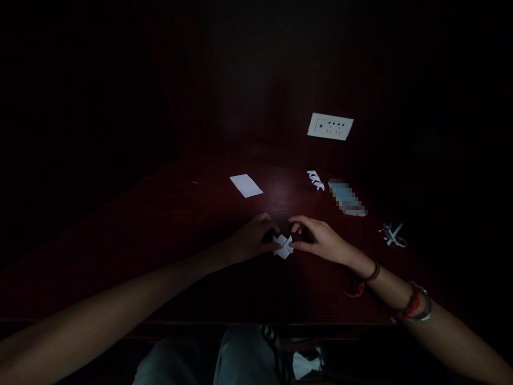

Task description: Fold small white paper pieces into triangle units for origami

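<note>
A small white folded paper (284, 249) with several pointed corners is at the front middle of the dark red table. My left hand (256, 234) reaches in from the left, its thumb on the paper's left side and its index finger curled near the upper left corner. From the other side, my right hand (320, 239) has its thumb at the right edge, with the other fingers bent above. The paper sits between the two hands, and its underside is hidden.
Behind the hands lies a flat white paper sheet (246, 185). Farther right are a row of small folded paper pieces (316, 180), a blurred-out phone (347, 198) and white paper strips (394, 235). A socket panel (331, 126) is on the back wall. The surroundings are very dark.
</note>
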Demonstrator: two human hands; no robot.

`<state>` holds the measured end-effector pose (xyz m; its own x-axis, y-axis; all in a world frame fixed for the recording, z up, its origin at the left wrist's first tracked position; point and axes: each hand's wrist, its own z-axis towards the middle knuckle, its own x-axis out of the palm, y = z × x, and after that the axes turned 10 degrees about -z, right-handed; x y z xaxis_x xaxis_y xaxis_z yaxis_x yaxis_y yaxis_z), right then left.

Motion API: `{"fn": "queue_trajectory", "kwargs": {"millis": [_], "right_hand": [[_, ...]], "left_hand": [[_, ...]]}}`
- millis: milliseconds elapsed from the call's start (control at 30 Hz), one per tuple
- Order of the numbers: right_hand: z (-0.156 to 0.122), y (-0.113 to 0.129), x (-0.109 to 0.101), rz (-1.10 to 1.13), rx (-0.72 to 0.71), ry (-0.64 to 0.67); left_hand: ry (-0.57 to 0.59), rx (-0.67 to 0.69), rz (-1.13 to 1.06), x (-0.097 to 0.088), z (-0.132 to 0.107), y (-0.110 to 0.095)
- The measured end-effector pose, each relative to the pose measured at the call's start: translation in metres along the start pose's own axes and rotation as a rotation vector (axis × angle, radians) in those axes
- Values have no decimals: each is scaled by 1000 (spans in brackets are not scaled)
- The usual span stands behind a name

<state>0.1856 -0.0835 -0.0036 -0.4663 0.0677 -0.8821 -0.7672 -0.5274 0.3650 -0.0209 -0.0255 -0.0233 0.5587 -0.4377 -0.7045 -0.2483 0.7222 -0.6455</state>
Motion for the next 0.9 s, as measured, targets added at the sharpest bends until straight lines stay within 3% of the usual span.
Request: {"fn": "queue_trajectory", "kwargs": {"millis": [167, 467, 600, 733, 800, 900], "right_hand": [[1, -2, 5, 42, 64, 23], [0, 6, 9, 201, 167, 91], [-1, 10, 13, 317, 193, 31], [2, 13, 13, 507, 174, -66], [4, 14, 10, 605, 175, -115], [6, 15, 4, 649, 147, -202]], "left_hand": [[-24, -68, 21, 3, 0, -5], [-36, 15, 4, 0, 3, -16], [-43, -22, -57, -2, 4, -16], [47, -107, -219, -9, 4, -20], [63, -83, -231, -13, 4, -25], [-35, 44, -78, -17, 3, -33]]}}
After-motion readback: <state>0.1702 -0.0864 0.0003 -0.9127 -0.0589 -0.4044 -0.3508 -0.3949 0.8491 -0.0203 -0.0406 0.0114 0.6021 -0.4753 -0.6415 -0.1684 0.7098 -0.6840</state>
